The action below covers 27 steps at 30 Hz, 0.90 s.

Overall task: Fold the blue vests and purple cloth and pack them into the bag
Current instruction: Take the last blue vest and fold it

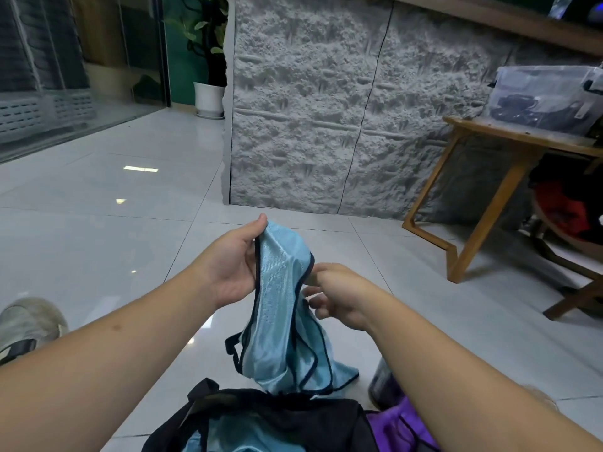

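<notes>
A light blue mesh vest with dark trim hangs in the air over the floor. My left hand pinches its top edge between thumb and fingers. My right hand grips the vest's right edge a little lower. Below, at the bottom of the view, a black bag lies open with more blue fabric inside it. A purple cloth lies beside the bag on the right, partly under my right forearm.
A wooden table with a clear plastic box stands at the right. A grey textured wall panel is ahead. A shoe shows at the left edge. A dark bottle stands near the purple cloth. Shiny tiles cover the floor.
</notes>
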{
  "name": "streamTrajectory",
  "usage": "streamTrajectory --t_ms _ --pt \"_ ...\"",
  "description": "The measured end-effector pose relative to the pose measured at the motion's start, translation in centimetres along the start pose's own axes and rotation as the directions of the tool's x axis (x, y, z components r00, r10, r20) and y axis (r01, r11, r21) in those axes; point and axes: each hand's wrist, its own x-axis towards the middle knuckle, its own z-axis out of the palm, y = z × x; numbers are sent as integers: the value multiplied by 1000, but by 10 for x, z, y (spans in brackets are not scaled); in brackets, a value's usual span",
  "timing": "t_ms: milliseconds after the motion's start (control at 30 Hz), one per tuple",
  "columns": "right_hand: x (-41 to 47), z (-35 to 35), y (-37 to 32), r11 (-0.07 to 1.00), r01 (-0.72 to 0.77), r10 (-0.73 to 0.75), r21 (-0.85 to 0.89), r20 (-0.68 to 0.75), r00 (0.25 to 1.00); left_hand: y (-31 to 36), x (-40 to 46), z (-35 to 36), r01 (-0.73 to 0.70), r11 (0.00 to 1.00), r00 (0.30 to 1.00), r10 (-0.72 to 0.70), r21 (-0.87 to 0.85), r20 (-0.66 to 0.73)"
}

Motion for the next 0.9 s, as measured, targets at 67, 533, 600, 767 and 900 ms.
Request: streamTrajectory --t_ms 67,533,600,767,900 --pt "-2 3 2 997 30 -30 -64 -3 1000 3 -1 2 -25 1000 999 25 -10 -22" --pt "-16 19 31 975 223 -221 17 214 951 41 6 3 -235 967 966 221 95 136" --pt "-18 21 24 959 279 -284 49 178 942 45 8 4 -273 951 956 251 142 154" --pt "-16 21 3 919 374 -379 123 20 925 38 7 7 -316 920 945 283 230 166" --pt "-19 20 10 952 293 -282 -92 113 953 40 8 6 -342 924 937 321 171 140"
